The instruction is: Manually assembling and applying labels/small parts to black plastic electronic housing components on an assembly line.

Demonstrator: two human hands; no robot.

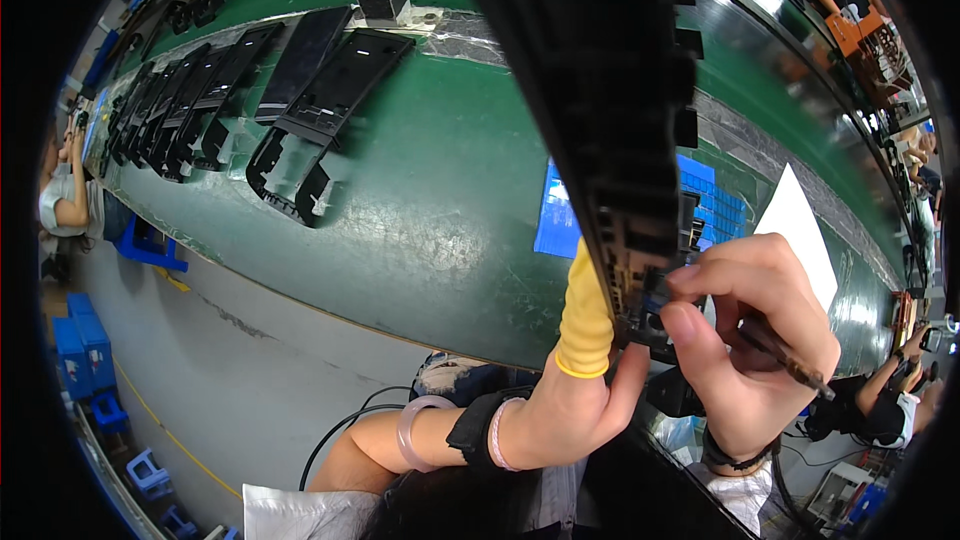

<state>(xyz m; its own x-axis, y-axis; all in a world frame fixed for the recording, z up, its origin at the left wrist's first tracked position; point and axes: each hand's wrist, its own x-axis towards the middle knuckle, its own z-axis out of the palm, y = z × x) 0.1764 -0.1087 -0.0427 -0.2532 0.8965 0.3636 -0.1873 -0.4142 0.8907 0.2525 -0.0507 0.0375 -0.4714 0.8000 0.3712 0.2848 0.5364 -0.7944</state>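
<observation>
A long black plastic housing (600, 70) stands on edge close in front of me, reaching from the top of the view down to my hands. My left hand (570, 410) grips its lower end; a ribbed yellow finger cover (585, 325) sits on one finger. At that same end, the thumb and index finger of my right hand (765, 340) pinch at a small dark part whose kind I cannot make out. Tucked between the other fingers of the right hand is a thin dark stick-like tool (790, 358). The housing hides part of the left fingers.
Several black plastic housings (345, 80) lie in a row along the left of the green bench (430, 180). A blue tray (555, 210) and a white sheet (795, 225) lie behind my hands. Blue stools (150, 475) stand on the floor at left. Other people sit at both sides.
</observation>
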